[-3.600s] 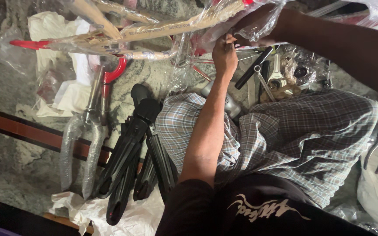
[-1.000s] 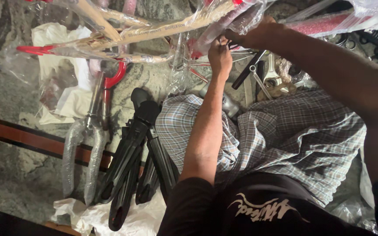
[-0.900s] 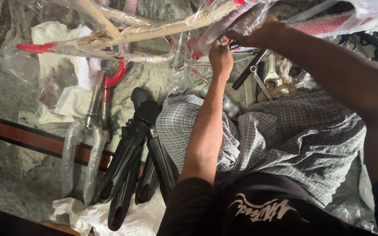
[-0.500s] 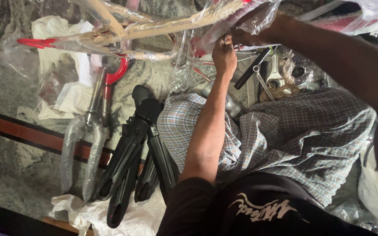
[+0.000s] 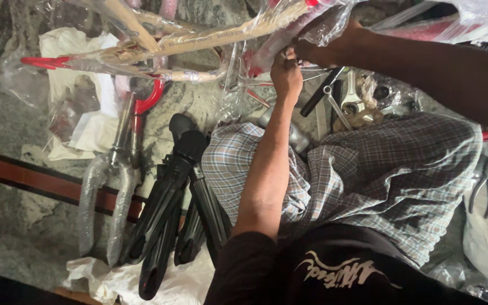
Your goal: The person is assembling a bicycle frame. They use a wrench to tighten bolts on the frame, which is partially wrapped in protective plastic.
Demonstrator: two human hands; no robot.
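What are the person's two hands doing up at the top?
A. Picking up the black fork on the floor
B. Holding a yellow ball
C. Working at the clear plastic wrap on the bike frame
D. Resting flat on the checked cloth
C: the left hand and the right hand meet at the clear plastic wrap around the bike frame, away from the black forks lower down.
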